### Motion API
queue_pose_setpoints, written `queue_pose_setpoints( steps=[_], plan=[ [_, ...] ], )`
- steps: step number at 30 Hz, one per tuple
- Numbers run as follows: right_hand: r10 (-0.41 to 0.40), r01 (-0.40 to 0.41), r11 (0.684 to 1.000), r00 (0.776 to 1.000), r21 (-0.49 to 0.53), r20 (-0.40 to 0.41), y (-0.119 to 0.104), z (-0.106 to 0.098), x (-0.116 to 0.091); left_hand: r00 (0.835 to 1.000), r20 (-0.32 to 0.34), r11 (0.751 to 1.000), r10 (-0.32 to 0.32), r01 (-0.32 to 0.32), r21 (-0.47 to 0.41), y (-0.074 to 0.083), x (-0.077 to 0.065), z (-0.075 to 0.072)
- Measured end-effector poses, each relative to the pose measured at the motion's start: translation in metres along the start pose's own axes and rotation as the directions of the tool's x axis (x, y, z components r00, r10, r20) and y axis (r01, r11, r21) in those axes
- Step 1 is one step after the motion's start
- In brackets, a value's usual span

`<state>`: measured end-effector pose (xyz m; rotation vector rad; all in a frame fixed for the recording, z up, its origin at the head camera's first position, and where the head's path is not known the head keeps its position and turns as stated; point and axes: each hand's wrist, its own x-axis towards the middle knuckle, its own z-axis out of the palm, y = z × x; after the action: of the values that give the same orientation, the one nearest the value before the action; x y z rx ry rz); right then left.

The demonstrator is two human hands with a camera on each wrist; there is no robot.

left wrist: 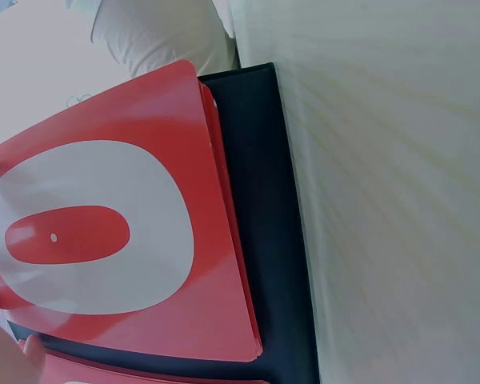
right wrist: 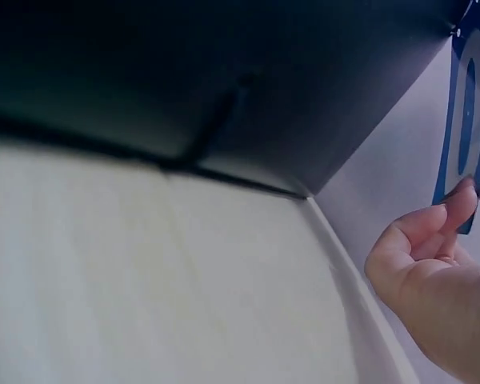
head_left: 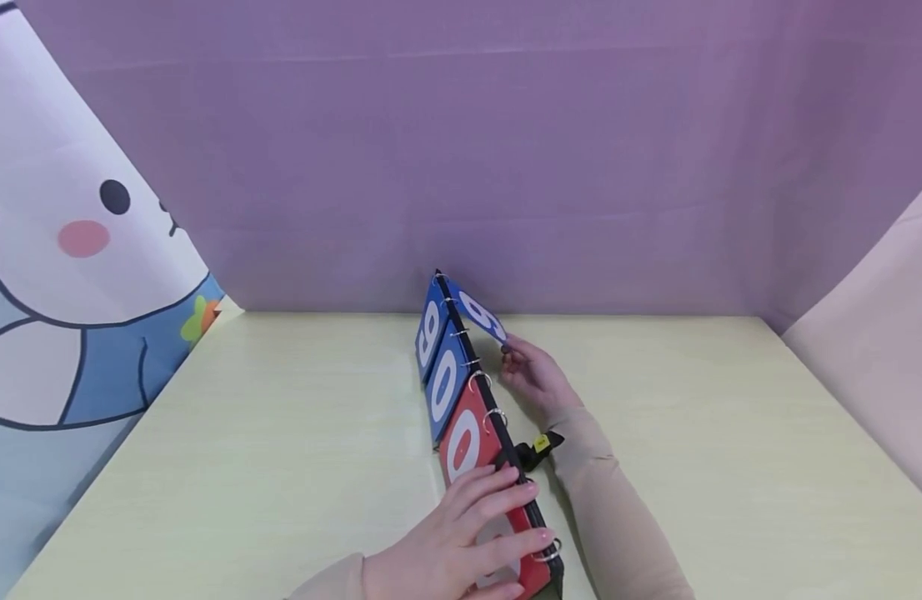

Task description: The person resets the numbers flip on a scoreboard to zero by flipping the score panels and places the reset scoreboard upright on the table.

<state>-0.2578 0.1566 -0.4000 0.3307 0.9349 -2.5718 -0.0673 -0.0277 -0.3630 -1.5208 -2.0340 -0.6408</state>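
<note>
A tabletop flip scoreboard (head_left: 463,332) with a black frame stands on the table, its ring-bound number cards hanging from the top edge. My right hand (head_left: 534,375) pinches the lower corner of a blue card (head_left: 482,317), lifted over to the right side; the pinch also shows in the right wrist view, on the blue card (right wrist: 468,104). My left hand (head_left: 468,533) rests on the near end, its fingers lying over the red cards and the top edge. In the left wrist view a red card (left wrist: 168,320) shows a white 0. The left palm partly hides the near red card.
The pale table (head_left: 318,433) extends to both sides of the scoreboard. A purple cloth (head_left: 431,167) hangs behind it, and a cartoon-print cloth (head_left: 41,292) hangs at the left. A black strap with a yellow tag (head_left: 541,443) lies by the right wrist.
</note>
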Motion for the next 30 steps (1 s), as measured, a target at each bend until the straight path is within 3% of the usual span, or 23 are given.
queue_pose_setpoints(
  steps=[4, 11, 16, 21, 27, 30],
  plan=[
    [-0.037, 0.037, 0.998, 0.999, -0.056, 0.005, -0.009, 0.000, -0.001, 1.000, -0.010, 1.000, 0.020, -0.020, 0.019, -0.001, 0.002, 0.002],
    [-0.089, 0.091, 0.973, 0.996, -0.210, 0.021, -0.034, 0.007, -0.005, 0.999, 0.037, 1.000, -0.020, 0.021, -0.018, 0.002, 0.001, 0.002],
    [-0.164, 0.169, 0.950, 0.986, -0.261, 0.039, -0.054, 0.024, -0.010, 0.997, 0.065, 0.998, -0.050, 0.052, -0.025, 0.001, 0.001, 0.002],
    [-0.266, 0.274, 0.912, 0.962, -0.306, 0.067, -0.070, 0.047, -0.016, 0.994, 0.086, 0.997, -0.066, 0.070, -0.044, -0.002, 0.001, 0.003],
    [-0.392, 0.371, 0.839, 0.919, -0.399, 0.030, -0.081, 0.079, -0.020, 0.996, 0.069, 0.998, -0.055, 0.058, -0.032, -0.004, 0.002, 0.006],
    [-0.435, 0.392, 0.753, 0.899, -0.529, 0.048, -0.081, 0.097, -0.022, 0.996, 0.066, 0.998, -0.057, 0.059, -0.031, -0.005, 0.001, 0.007]
  ],
)
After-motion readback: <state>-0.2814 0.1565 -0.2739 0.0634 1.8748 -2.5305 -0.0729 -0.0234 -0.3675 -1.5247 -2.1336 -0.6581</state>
